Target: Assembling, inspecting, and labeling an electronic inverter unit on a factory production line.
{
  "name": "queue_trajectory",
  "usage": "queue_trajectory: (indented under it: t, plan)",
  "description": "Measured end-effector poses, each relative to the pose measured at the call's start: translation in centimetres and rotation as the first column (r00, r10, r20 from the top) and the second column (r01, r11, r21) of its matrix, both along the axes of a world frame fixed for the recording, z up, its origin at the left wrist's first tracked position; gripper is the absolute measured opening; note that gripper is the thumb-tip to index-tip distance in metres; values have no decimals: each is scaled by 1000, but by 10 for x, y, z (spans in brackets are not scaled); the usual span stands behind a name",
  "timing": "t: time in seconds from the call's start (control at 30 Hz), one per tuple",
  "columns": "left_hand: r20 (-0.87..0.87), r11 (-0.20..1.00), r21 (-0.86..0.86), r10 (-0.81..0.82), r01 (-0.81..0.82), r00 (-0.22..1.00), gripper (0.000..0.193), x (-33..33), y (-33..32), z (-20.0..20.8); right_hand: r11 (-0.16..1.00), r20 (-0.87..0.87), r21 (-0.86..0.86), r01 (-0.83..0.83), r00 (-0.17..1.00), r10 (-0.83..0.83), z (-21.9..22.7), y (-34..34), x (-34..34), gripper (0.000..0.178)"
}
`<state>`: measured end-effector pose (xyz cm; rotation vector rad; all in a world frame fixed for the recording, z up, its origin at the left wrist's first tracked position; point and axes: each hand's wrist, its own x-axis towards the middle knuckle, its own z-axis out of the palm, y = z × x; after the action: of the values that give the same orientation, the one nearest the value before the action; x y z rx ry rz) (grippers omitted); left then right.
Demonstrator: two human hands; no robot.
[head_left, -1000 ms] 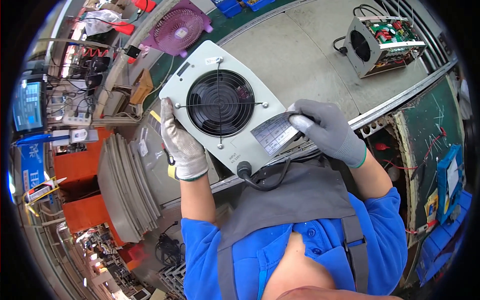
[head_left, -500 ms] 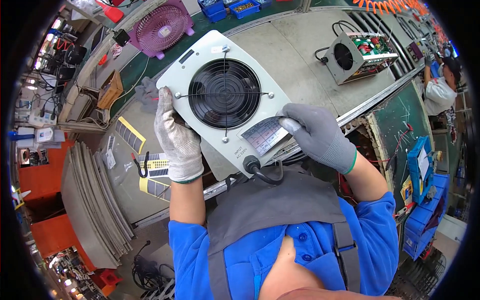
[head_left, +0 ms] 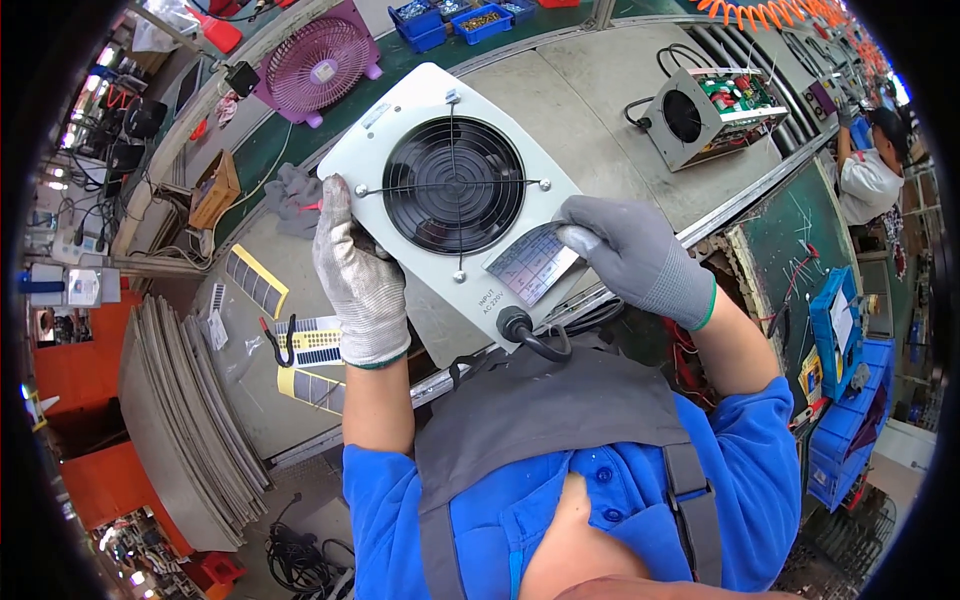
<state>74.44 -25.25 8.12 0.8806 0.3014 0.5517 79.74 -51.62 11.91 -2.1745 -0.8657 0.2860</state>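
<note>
A light grey metal unit [head_left: 425, 92] is tilted up toward me, with a round black fan [head_left: 430, 165] behind a cross-shaped wire guard on its panel. My left hand [head_left: 362, 290], in a whitish glove, is closed round the unit's left edge. My right hand [head_left: 640, 260], in a grey glove, pinches the right end of a printed label [head_left: 530, 262]. This label lies over the panel below the fan, its pinched end bent up; how much of it sticks is hard to tell. A black power cable [head_left: 540, 347] leaves the panel's near corner.
Yellow-edged label sheets [head_left: 257, 280] and a grey cloth [head_left: 294, 195] lie left on the bench. A purple fan [head_left: 318, 65] and blue parts bins [head_left: 480, 22] stand behind. An opened unit [head_left: 690, 120] sits at right rear. Another person [head_left: 872, 170] is at far right.
The unit has turned and tilted slightly, and the slot near its far left corner now looks pale instead of dark. Both hands keep their grip, with the right hand shifted slightly.
</note>
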Motion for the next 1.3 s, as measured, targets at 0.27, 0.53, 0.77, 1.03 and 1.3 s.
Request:
queue_trajectory:
  t: [0.27,0.53,0.77,1.03,1.3]
  plan:
    - [-10,995,91,-36,36,999,40,-2,-1,-1,1000,24,-12,11,1000,-10,0,2,0,16]
    - [-62,999,22,-25,26,998,38,0,2,1,991,130,-131,33,991,-16,2,7,-4,16]
    - [-33,958,284,55,-43,998,44,-1,6,-18,942,221,-325,85,975,-12,15,16,-9,25]
    - [30,838,543,42,-52,999,46,-13,2,-16,821,411,-379,427,873,-264,28,-6,24,27]
    - [-40,933,348,-83,91,996,42,-13,-5,-5,885,42,349,307,939,-342,-9,-5,23,48]
